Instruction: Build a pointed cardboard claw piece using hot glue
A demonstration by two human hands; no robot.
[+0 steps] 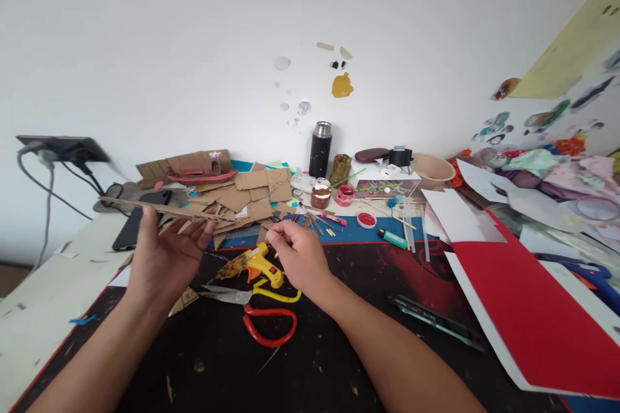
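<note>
My left hand (167, 264) holds a thin piece of cardboard (167, 208), seen nearly edge-on, between its raised thumb and curled fingers. My right hand (303, 255) is closed in a pinch a little right of the cardboard's end; whatever its fingertips hold is hidden or too small to name. Between and below the hands lies a yellow glue gun (264, 266), its front stained brown. Scissors (249, 300) with one red and one yellow handle lie open on the black mat (213, 368), just below the glue gun.
Cardboard scraps (252, 190) are heaped behind my hands. A black flask (320, 150), an open jar (320, 196) and a red paint pot (345, 193) stand near the wall. A dark cutter-like tool (433, 319) and red sheet (537, 310) lie right. A phone (133, 227) lies left.
</note>
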